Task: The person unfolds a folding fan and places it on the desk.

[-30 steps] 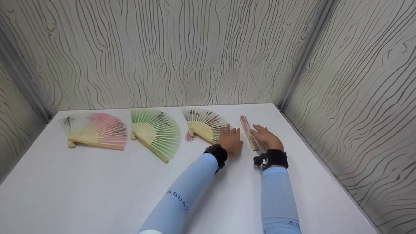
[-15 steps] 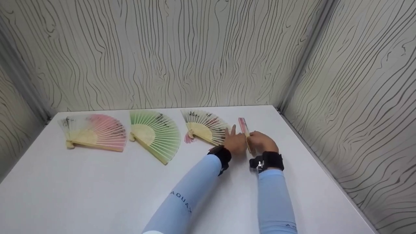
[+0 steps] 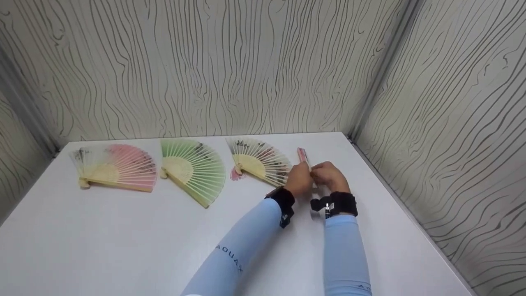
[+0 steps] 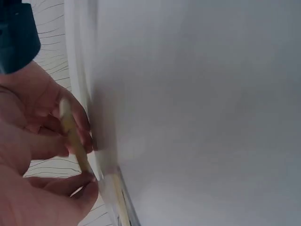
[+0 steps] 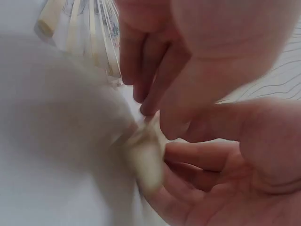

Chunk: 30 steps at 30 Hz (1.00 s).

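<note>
A folded hand fan (image 3: 302, 154) with pink printed cloth and pale wooden ribs is between both hands at the right of the table. My left hand (image 3: 299, 180) pinches it from the left side, hiding its middle in the head view. On the other side, the curled fingers of my right hand (image 3: 331, 176) grip its lower part. Its wooden end (image 5: 146, 165) shows blurred between the hands in the right wrist view, tilted off the tabletop. Just left of my left hand lies a spread white fan (image 3: 263, 158) with dark and red print and a pink tassel (image 3: 235, 174).
A spread green fan (image 3: 193, 168) and a spread pink-and-white fan (image 3: 119, 166) lie farther left on the white table (image 3: 123, 246). Wood-grain patterned walls (image 3: 230, 70) rise behind the table and along its right side.
My left hand has come off the white fan and moved right onto the folded fan, its fingers now curled. My right hand has closed in from the right and taken hold of it.
</note>
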### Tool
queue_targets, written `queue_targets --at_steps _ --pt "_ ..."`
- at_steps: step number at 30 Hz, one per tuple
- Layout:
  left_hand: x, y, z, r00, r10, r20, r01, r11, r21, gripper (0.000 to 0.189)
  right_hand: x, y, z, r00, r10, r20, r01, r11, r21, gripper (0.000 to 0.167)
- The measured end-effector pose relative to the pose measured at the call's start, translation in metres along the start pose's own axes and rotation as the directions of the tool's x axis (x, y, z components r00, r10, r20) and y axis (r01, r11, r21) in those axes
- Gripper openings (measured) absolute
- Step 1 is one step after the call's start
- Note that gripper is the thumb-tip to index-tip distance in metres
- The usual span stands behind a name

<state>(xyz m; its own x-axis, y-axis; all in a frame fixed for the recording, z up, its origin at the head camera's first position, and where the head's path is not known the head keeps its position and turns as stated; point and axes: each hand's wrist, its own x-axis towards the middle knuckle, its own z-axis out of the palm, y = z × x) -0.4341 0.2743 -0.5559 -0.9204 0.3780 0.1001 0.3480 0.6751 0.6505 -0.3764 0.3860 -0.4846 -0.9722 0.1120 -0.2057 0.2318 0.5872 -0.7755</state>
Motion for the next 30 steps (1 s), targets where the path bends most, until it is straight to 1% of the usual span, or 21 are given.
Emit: queue_targets --at_steps 2,3,5,7,9,10,11,14,16,18,21,22,25,27,29,30 --pt "0.004 -0.007 0.001 0.997 0.01 -0.083 -0.015 0.997 -0.069 0.016 -0.002 -0.004 0.003 0.999 0.033 -0.008 -0.032 0.995 0.096 0.039" --pt "0.004 -0.009 -0.002 0.992 0.018 -0.126 -0.035 0.991 -0.13 0.021 -0.002 -0.008 0.003 0.999 0.041 -0.009 -0.04 0.989 0.145 0.046" --pt "-0.013 0.003 -0.026 0.986 0.003 -0.165 -0.045 0.966 -0.254 0.032 -0.005 -0.018 0.001 0.999 0.041 -0.016 -0.036 0.972 0.232 0.054" --pt "-0.032 0.017 -0.052 0.981 -0.031 -0.19 -0.045 0.923 -0.382 0.043 -0.007 -0.027 -0.002 1.0 0.012 -0.019 -0.006 0.951 0.309 0.055" --pt "-0.054 0.029 -0.08 0.982 -0.077 -0.172 -0.021 0.864 -0.503 0.051 -0.011 -0.036 -0.007 0.999 -0.034 0.007 0.029 0.94 0.339 0.053" --pt "-0.064 0.033 -0.093 0.985 -0.1 -0.141 0.006 0.836 -0.549 0.053 -0.013 -0.039 -0.008 0.998 -0.056 0.025 0.045 0.941 0.336 0.052" --pt "-0.067 0.03 -0.097 0.986 -0.11 -0.127 0.013 0.802 -0.597 0.052 -0.016 -0.042 -0.009 0.996 -0.083 0.046 0.064 0.946 0.318 0.05" --pt "-0.077 0.018 -0.109 0.991 -0.122 -0.056 0.05 0.725 -0.687 0.045 -0.021 -0.048 -0.01 0.984 -0.145 0.106 0.115 0.962 0.248 0.044" --pt "-0.083 0.01 -0.118 0.993 -0.12 -0.024 0.067 0.695 -0.716 0.04 -0.024 -0.055 -0.007 0.973 -0.184 0.139 0.15 0.962 0.23 0.039" --pt "-0.089 0.002 -0.13 0.992 -0.124 0.0 0.086 0.695 -0.713 0.036 -0.025 -0.065 -0.003 0.964 -0.213 0.162 0.171 0.956 0.24 0.036" --pt "-0.097 -0.011 -0.152 0.992 -0.122 0.013 0.096 0.705 -0.703 0.033 -0.03 -0.08 0.008 0.949 -0.259 0.181 0.211 0.945 0.249 0.033" --pt "-0.101 -0.014 -0.159 0.992 -0.125 0.018 0.101 0.701 -0.706 0.032 -0.032 -0.086 0.012 0.946 -0.268 0.179 0.222 0.945 0.242 0.032" --pt "-0.112 -0.025 -0.182 0.992 -0.12 0.027 0.104 0.701 -0.705 0.028 -0.038 -0.102 0.026 0.938 -0.296 0.181 0.261 0.945 0.198 0.028" --pt "-0.118 -0.031 -0.197 0.993 -0.118 0.026 0.103 0.714 -0.693 0.024 -0.041 -0.113 0.036 0.932 -0.311 0.188 0.278 0.943 0.18 0.026" --pt "-0.123 -0.038 -0.21 0.993 -0.114 0.024 0.101 0.741 -0.663 0.021 -0.04 -0.12 0.047 0.923 -0.326 0.204 0.29 0.939 0.186 0.025" --pt "-0.125 -0.041 -0.216 0.994 -0.109 0.026 0.099 0.749 -0.655 0.021 -0.039 -0.123 0.051 0.919 -0.331 0.214 0.291 0.936 0.198 0.025"
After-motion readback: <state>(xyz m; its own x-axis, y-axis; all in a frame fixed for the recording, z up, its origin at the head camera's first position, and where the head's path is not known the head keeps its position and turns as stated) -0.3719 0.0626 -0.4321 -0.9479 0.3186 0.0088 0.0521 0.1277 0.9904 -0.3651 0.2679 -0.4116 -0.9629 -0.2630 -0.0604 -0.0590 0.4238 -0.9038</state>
